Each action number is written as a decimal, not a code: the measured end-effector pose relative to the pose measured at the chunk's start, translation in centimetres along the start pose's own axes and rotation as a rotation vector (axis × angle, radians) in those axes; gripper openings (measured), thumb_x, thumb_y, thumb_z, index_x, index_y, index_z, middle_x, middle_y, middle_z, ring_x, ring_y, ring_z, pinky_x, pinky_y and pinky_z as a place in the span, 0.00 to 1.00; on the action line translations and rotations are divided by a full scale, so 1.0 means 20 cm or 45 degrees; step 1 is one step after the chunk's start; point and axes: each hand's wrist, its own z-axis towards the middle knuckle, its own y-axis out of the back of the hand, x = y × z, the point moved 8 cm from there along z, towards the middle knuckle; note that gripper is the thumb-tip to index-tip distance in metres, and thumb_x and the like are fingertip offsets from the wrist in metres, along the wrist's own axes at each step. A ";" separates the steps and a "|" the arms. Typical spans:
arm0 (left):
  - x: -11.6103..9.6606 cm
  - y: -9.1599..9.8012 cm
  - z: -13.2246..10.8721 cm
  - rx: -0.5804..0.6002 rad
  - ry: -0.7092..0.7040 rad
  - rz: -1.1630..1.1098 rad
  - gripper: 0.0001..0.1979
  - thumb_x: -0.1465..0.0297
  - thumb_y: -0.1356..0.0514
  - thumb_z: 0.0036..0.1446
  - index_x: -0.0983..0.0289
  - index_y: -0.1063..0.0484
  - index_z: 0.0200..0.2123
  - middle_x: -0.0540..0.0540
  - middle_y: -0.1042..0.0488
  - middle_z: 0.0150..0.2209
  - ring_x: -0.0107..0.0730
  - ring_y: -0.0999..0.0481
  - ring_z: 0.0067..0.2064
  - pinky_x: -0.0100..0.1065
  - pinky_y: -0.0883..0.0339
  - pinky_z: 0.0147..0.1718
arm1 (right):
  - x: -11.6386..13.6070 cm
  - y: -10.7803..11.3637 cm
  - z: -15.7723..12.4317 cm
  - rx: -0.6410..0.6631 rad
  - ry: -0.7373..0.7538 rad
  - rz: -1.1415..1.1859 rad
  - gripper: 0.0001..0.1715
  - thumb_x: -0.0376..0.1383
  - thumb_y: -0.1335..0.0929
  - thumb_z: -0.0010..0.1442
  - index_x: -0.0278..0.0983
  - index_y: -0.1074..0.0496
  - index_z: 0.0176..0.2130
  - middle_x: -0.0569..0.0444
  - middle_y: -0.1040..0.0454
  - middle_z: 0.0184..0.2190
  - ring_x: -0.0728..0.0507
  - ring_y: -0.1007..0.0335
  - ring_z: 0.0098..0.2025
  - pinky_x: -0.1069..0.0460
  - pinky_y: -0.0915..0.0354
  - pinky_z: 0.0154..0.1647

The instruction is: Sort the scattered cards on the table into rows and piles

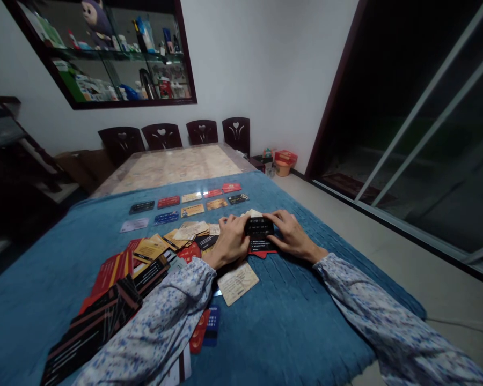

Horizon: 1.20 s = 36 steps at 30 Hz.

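Both my hands meet over a black card (259, 227) with white print, held just above the blue cloth (290, 321). My left hand (229, 241) grips its left edge with curled fingers. My right hand (292, 235) pinches its right edge. Under the black card lies a red card (261, 250). A pale card (237, 282) lies near my left wrist. A loose spread of red, black and tan cards (145, 262) fans out to the left under my left forearm.
Two neat rows of single cards (193, 203) lie further back on the cloth. Beyond is a marble tabletop (177, 166) with several dark chairs (201, 132). A wall cabinet (112, 53) holds bottles. Glass doors (426, 134) and floor are on the right.
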 end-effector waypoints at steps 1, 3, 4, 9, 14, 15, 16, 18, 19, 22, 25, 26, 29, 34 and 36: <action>0.00 0.00 0.00 0.013 0.012 -0.001 0.32 0.75 0.42 0.56 0.65 0.36 0.65 0.65 0.23 0.56 0.52 0.30 0.55 0.54 0.43 0.56 | 0.00 0.00 0.00 0.003 -0.006 0.001 0.33 0.37 0.31 0.64 0.38 0.36 0.66 0.40 0.28 0.52 0.33 0.32 0.52 0.38 0.34 0.51; 0.00 0.01 0.00 0.038 0.041 -0.003 0.33 0.75 0.42 0.56 0.65 0.37 0.66 0.64 0.23 0.56 0.52 0.31 0.56 0.54 0.43 0.57 | -0.01 0.01 0.00 0.000 -0.019 0.004 0.32 0.39 0.32 0.65 0.38 0.36 0.66 0.40 0.27 0.52 0.33 0.32 0.53 0.38 0.34 0.52; 0.00 0.01 0.00 0.048 0.056 -0.004 0.32 0.75 0.42 0.56 0.65 0.37 0.66 0.64 0.23 0.55 0.52 0.31 0.56 0.54 0.43 0.57 | -0.01 0.01 0.00 -0.004 -0.022 0.007 0.32 0.39 0.32 0.65 0.38 0.36 0.66 0.40 0.27 0.53 0.32 0.32 0.53 0.37 0.34 0.53; 0.01 0.01 0.00 0.074 0.063 0.011 0.29 0.75 0.42 0.58 0.64 0.34 0.64 0.64 0.24 0.55 0.52 0.32 0.57 0.54 0.44 0.58 | -0.02 0.01 0.01 0.007 -0.021 0.018 0.31 0.42 0.31 0.65 0.39 0.34 0.65 0.40 0.27 0.53 0.32 0.32 0.53 0.36 0.34 0.53; 0.03 0.00 0.00 0.080 0.034 0.090 0.29 0.72 0.40 0.58 0.65 0.34 0.64 0.66 0.28 0.58 0.55 0.36 0.62 0.55 0.45 0.58 | -0.03 0.01 0.00 0.001 -0.031 -0.022 0.30 0.44 0.30 0.64 0.37 0.31 0.62 0.39 0.28 0.53 0.31 0.34 0.54 0.36 0.33 0.53; 0.03 0.00 0.01 0.070 0.022 0.095 0.29 0.72 0.40 0.59 0.64 0.34 0.64 0.66 0.29 0.60 0.55 0.37 0.63 0.55 0.46 0.58 | -0.03 0.01 0.00 0.002 -0.033 -0.024 0.30 0.44 0.30 0.64 0.38 0.30 0.62 0.39 0.28 0.53 0.31 0.34 0.55 0.36 0.33 0.53; 0.03 0.01 0.01 0.062 0.008 0.094 0.29 0.71 0.40 0.59 0.64 0.34 0.64 0.66 0.30 0.61 0.55 0.38 0.63 0.55 0.46 0.58 | -0.03 0.01 0.01 0.005 -0.033 -0.023 0.30 0.44 0.30 0.64 0.38 0.30 0.62 0.39 0.28 0.53 0.31 0.35 0.55 0.36 0.33 0.53; 0.04 0.00 0.01 0.061 -0.011 0.087 0.29 0.71 0.41 0.59 0.64 0.34 0.64 0.66 0.31 0.62 0.54 0.38 0.63 0.55 0.47 0.59 | -0.04 0.02 0.01 0.011 -0.032 -0.016 0.30 0.44 0.30 0.64 0.38 0.30 0.62 0.39 0.28 0.54 0.31 0.36 0.56 0.36 0.32 0.53; 0.04 0.00 0.01 0.069 -0.014 0.085 0.28 0.71 0.41 0.59 0.64 0.34 0.64 0.66 0.31 0.61 0.54 0.37 0.63 0.55 0.47 0.59 | -0.04 0.02 0.01 0.014 -0.030 -0.011 0.30 0.44 0.30 0.64 0.37 0.29 0.62 0.39 0.28 0.54 0.31 0.36 0.56 0.36 0.32 0.53; 0.04 0.00 0.01 0.103 -0.013 0.090 0.27 0.70 0.41 0.60 0.64 0.32 0.62 0.66 0.30 0.60 0.54 0.37 0.62 0.55 0.47 0.59 | -0.05 0.01 0.01 0.027 -0.019 0.010 0.30 0.44 0.30 0.64 0.38 0.29 0.62 0.38 0.28 0.54 0.30 0.36 0.56 0.35 0.32 0.54; 0.04 0.00 0.01 0.135 -0.015 0.092 0.24 0.69 0.40 0.59 0.63 0.30 0.60 0.65 0.30 0.59 0.54 0.37 0.62 0.56 0.47 0.59 | -0.05 0.01 0.01 0.034 -0.005 0.029 0.30 0.44 0.30 0.64 0.39 0.29 0.62 0.39 0.28 0.55 0.30 0.37 0.55 0.33 0.32 0.54; 0.05 0.00 0.01 0.145 -0.015 0.092 0.24 0.69 0.40 0.59 0.63 0.29 0.59 0.65 0.30 0.59 0.54 0.37 0.61 0.56 0.47 0.59 | -0.06 0.01 0.01 0.039 0.001 0.032 0.30 0.44 0.30 0.64 0.39 0.29 0.62 0.39 0.28 0.54 0.30 0.37 0.55 0.33 0.33 0.54; 0.05 0.00 0.02 0.178 -0.015 0.092 0.24 0.69 0.40 0.59 0.62 0.30 0.59 0.64 0.29 0.58 0.54 0.36 0.60 0.55 0.47 0.58 | -0.06 0.00 0.01 0.063 0.019 0.046 0.30 0.44 0.30 0.64 0.39 0.29 0.63 0.39 0.28 0.54 0.30 0.37 0.55 0.32 0.33 0.55; 0.06 -0.01 0.02 0.226 -0.016 0.088 0.22 0.68 0.42 0.60 0.62 0.30 0.57 0.63 0.28 0.54 0.51 0.35 0.57 0.54 0.47 0.57 | -0.08 -0.02 0.01 0.131 0.009 0.090 0.31 0.46 0.30 0.64 0.40 0.29 0.63 0.39 0.27 0.54 0.30 0.37 0.55 0.32 0.33 0.54; 0.06 -0.01 0.02 0.236 -0.014 0.088 0.20 0.68 0.42 0.60 0.62 0.29 0.56 0.63 0.28 0.54 0.51 0.35 0.56 0.54 0.47 0.57 | -0.09 -0.04 0.01 0.156 -0.001 0.106 0.31 0.46 0.30 0.64 0.41 0.29 0.64 0.40 0.27 0.54 0.30 0.37 0.54 0.32 0.32 0.53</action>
